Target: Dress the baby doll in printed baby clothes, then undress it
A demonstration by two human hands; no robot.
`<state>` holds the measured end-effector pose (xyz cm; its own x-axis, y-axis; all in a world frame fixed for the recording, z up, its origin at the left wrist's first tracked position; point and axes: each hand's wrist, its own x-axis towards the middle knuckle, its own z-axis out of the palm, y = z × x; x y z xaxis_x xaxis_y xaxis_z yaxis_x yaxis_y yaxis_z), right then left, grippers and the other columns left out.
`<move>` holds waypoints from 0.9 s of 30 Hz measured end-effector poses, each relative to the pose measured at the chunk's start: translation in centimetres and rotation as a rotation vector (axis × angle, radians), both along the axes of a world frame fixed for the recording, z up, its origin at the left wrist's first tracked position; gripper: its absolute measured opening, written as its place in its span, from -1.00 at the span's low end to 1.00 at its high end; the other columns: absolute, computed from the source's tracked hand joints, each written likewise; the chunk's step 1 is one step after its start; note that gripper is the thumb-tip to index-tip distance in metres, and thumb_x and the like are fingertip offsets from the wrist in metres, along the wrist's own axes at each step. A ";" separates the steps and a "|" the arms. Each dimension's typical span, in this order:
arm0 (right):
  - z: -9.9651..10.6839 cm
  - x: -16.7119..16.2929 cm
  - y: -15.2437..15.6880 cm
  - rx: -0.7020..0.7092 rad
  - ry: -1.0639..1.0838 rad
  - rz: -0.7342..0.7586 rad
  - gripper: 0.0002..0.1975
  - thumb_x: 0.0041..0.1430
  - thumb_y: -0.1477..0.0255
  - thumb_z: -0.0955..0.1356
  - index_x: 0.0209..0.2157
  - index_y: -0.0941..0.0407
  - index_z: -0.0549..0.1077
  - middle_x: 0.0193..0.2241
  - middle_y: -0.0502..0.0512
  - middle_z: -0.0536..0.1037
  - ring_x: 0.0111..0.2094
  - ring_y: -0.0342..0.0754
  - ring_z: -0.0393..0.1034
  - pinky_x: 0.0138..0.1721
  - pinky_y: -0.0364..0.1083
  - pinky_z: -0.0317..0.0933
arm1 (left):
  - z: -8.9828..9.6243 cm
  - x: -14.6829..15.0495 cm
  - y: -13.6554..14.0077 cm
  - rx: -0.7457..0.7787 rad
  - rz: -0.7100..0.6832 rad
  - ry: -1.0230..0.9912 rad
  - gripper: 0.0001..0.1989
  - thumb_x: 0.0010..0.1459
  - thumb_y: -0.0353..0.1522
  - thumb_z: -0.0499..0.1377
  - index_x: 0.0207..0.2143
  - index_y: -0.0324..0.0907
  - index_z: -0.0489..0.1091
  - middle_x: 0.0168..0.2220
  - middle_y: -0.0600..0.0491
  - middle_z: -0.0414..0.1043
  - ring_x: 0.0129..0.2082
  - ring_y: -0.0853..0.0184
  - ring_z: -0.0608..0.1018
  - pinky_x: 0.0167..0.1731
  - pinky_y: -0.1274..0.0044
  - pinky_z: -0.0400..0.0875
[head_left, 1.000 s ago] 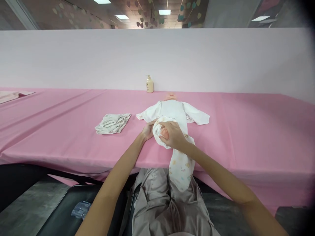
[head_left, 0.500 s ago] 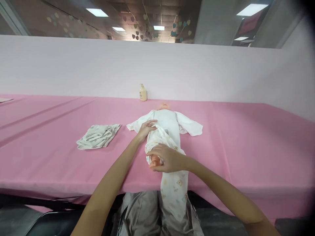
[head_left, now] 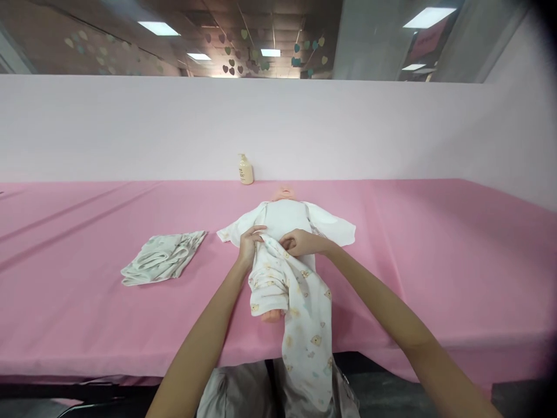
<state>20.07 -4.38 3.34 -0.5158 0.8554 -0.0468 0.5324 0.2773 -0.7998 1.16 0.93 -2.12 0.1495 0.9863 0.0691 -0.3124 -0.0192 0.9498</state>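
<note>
The pink-covered table (head_left: 435, 273) carried a doll (head_left: 285, 217) in a white top, its head toward the far edge. Patterned trousers (head_left: 307, 290) lay over its lower body; one leg was gathered around the doll's leg, while the other lay flat and hung over the near edge. A folded pale cloth (head_left: 163, 258) rested to the left. The right hand (head_left: 300, 241) had left the foot for the waistband, gripping it opposite the left hand (head_left: 249, 246), whose fingers also held that band. A pump bottle (head_left: 246, 171) stood at the far edge. The foot (head_left: 272, 316) now poked from its cuff, so that leg seemed threaded through.
</note>
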 end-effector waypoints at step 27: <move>-2.3 -2.8 1.2 0.126 0.417 -0.398 -0.81 0.04 0.32 0.27 -0.54 0.14 0.32 -0.56 -0.08 0.32 -0.43 -0.14 0.21 -0.39 -0.18 0.12 | 2.9 0.4 -3.0 -0.039 -0.316 0.033 -0.75 -0.10 -0.29 0.32 -0.37 -0.28 0.48 -0.47 -0.01 0.50 -0.47 0.24 0.53 -0.39 0.46 0.40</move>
